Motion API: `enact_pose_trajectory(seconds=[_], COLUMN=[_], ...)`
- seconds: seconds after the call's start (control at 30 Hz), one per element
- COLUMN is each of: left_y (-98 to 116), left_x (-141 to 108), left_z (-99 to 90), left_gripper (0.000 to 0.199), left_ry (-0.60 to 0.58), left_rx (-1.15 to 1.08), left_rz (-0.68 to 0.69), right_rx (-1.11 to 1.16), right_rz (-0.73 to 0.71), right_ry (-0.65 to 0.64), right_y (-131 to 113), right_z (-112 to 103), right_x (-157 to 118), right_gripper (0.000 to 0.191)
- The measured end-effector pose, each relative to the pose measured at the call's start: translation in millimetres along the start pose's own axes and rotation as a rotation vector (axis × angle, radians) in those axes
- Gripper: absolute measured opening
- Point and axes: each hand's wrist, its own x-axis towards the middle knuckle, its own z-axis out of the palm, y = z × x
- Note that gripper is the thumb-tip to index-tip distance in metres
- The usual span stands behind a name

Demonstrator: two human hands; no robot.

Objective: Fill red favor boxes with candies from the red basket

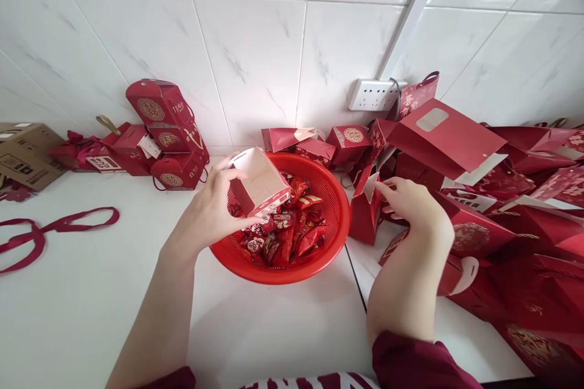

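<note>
My left hand point(214, 203) grips a small open red box point(260, 181) by its side, thumb below and fingers above, with its pale inside showing. The box is tilted over a red plastic basket point(338, 225) that holds many red-wrapped sweets point(285, 234). To the right of the basket, my right hand point(404, 197) pinches the upper edge of an upright red box point(365, 213), whose top is open. Some fingers of my right hand are partly hidden behind the hand.
Red boxes point(171, 143) are stacked at the back left, beside a cardboard carton point(34, 155). A dark red ribbon point(77, 223) lies on the white table point(91, 304). Many red boxes and bags point(474, 231) crowd the right side. A socket strip point(374, 95) is on the tiled wall.
</note>
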Motion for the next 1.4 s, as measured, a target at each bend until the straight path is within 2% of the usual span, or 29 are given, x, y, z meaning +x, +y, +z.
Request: enact_pose_trajectory(seconds=[0.1,0.23,0.33,0.4,0.47,0.6,0.67,0.73,0.8,0.83,0.9,1.0,1.07,1.17,1.23,1.3,1.33,1.4], left_y=[1.6,2.6,3.0,3.4,3.9,4.5,4.6,5.3,7.1,8.5,11.5,13.0,10.5,4.2,2.5,4.9,7.3,13.2], left_x=[-0.5,-0.5,-0.3,-0.3,-0.4,-1.0,-1.2,-1.1,-1.1,-1.1,-1.5,-1.8,-1.2,1.0,2.2,2.2,1.7,0.1], left_z=[-1.6,-2.3,-1.6,-0.8,0.4,3.1,4.4,5.8,7.8,8.9,11.1,12.1,10.4,6.0,3.6,2.2,1.8,1.5], left_gripper=[0.075,0.074,0.074,0.074,0.074,0.074,0.072,0.069,0.064,0.061,0.058,0.055,0.058,0.062,0.048,0.028,0.025,0.035], left_ry=[-0.016,-0.018,-0.019,-0.016,-0.014,0.017,0.051,0.078,0.081,0.075,0.056,0.040,0.066,0.166,0.265,0.346,0.348,0.237], left_rx=[0.008,0.039,0.040,0.027,0.017,0.010,0.012,0.035,0.083,0.111,0.157,0.151,0.094,-0.024,-0.067,-0.095,-0.120,-0.193], left_rz=[0.006,-0.005,-0.012,-0.012,-0.006,0.018,0.059,0.111,0.158,0.185,0.234,0.269,0.251,0.251,0.228,0.113,0.020,-0.178], right_rx=[0.102,0.050,-0.090,-0.213,-0.244,-0.024,0.119,0.280,0.399,0.431,0.380,0.283,0.318,0.495,0.571,0.573,0.560,0.529], right_rz=[0.180,0.248,0.198,0.126,0.077,-0.023,-0.154,-0.343,-0.527,-0.610,-0.680,-0.637,-0.586,-0.537,-0.518,-0.524,-0.543,-0.592], right_ry=[-0.166,-0.266,-0.258,-0.195,-0.062,0.347,0.445,0.378,0.208,0.129,0.021,-0.019,-0.041,-0.100,-0.094,-0.057,-0.039,-0.003], right_y=[-6.8,-9.0,-6.8,-6.9,-9.8,-27.0,-43.3,-64.2,-86.7,-97.0,-112.9,-120.9,-117.4,-107.7,-103.5,-102.8,-103.8,-107.3], right_z=[1.2,-2.8,-3.3,-0.4,4.8,12.3,11.7,10.4,11.7,13.9,20.7,31.5,34.7,32.3,28.8,26.5,26.2,27.3], right_x=[0.2,-4.0,-4.5,-1.1,4.9,9.0,-1.6,-21.1,-44.1,-54.6,-69.7,-73.8,-67.3,-55.7,-52.0,-53.0,-54.9,-60.4], right_gripper=[0.052,0.036,0.033,0.029,0.029,0.036,0.032,0.030,0.031,0.031,0.032,0.021,0.020,0.025,0.026,0.025,0.025,0.024])
